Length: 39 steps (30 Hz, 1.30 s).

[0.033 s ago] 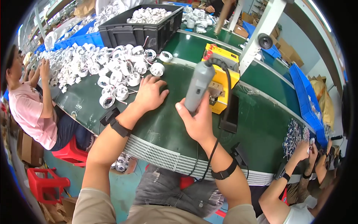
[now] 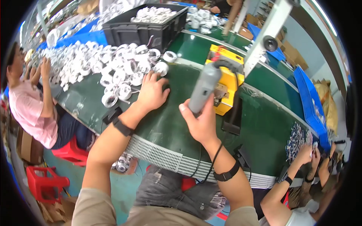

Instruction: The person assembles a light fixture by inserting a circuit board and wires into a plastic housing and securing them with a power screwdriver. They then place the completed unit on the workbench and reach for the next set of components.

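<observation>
My right hand (image 2: 201,126) is wrapped round a grey corded tool (image 2: 204,84), apparently an electric screwdriver, tilted with its cord end up; its working tip is hidden. Behind it stands a yellow box-like device (image 2: 225,107) with a metal fitting on its front. My left hand (image 2: 151,94) rests on the green table (image 2: 169,124), fingers stretched forward and holding nothing I can see. Its fingertips are at a white round housing (image 2: 161,69), at the right edge of a heap of similar white housings (image 2: 118,73).
A black crate (image 2: 139,32) full of small white parts stands behind the heap. Beside the yellow device lies a dark flat object (image 2: 232,122). Co-workers sit at left, in a pink shirt (image 2: 32,109), and at right, with hands (image 2: 303,154) near a wire bundle (image 2: 296,141). A white post (image 2: 266,37) rises beyond.
The view has shifted slightly. My left fingertips are a little closer to the nearest white housing; the right hand keeps its hold on the grey tool.
</observation>
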### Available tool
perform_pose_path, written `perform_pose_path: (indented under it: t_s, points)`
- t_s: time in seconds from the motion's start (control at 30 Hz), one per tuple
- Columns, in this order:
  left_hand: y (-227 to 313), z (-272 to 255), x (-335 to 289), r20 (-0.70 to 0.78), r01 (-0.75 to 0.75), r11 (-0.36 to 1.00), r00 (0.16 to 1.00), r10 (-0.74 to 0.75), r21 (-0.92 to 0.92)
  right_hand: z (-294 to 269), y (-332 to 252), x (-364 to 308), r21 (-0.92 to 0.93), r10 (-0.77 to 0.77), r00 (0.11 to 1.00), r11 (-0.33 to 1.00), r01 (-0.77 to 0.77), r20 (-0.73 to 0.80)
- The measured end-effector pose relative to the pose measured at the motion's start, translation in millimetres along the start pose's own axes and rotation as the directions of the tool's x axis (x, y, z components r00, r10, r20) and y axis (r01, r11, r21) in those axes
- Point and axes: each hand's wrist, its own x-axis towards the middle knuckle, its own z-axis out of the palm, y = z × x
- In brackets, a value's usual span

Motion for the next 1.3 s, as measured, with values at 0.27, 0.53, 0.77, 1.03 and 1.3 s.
perform_pose_path:
  t_s: [0.27,0.53,0.77,1.03,1.3]
  points:
    - [2.6,5.6,-5.1,0.080,0.129,0.991,0.989,-0.126,-0.040,2.6,-5.1,-12.8,-0.132,0.075,0.997,0.989,-0.073,0.004]
    - [35.7,4.2,17.3,-0.349,-0.064,0.990,0.937,0.016,-0.126,-10.8,-4.1,-3.2,-0.203,0.052,0.997,0.977,-0.061,-0.050]
    - [13.4,16.2,6.8,0.000,0.005,0.997,1.000,-0.005,0.071,-8.4,16.3,2.6,-0.168,0.114,0.993,0.979,-0.112,0.002]
    - [22.9,16.5,5.1,-0.007,-0.119,0.990,0.993,0.119,-0.072,-14.7,20.1,-3.3,-0.314,0.083,0.996,0.945,-0.088,-0.028]
    - [-29.3,14.1,1.1,0.022,-0.149,0.986,0.989,0.147,0.078,10.5,37.9,1.8,-0.301,-0.132,0.981,0.950,0.084,-0.142]
